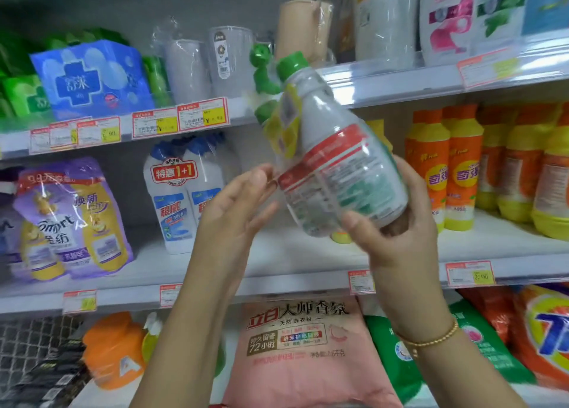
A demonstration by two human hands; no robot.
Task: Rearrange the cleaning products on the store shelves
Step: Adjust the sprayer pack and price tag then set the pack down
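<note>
A clear plastic bottle [335, 158] with a green cap and a red, white and green label is tilted to the left in front of the middle shelf. My right hand [397, 223] grips its base from below, thumb in front and fingers behind. My left hand [237, 204] is open beside the bottle's lower left, its fingertips at the label's edge. A second green-capped bottle [264, 78], wrapped with a yellow tag, sits just behind the held bottle.
The middle shelf [286, 266] carries a twin pack of white bottles [184, 198], purple refill pouches [70, 216] and orange-yellow bottles [446, 167]. Above are blue and green packs [92, 78] and clear cups [215, 59]. Below lie a pink detergent bag [301, 349] and an orange jug [114, 349].
</note>
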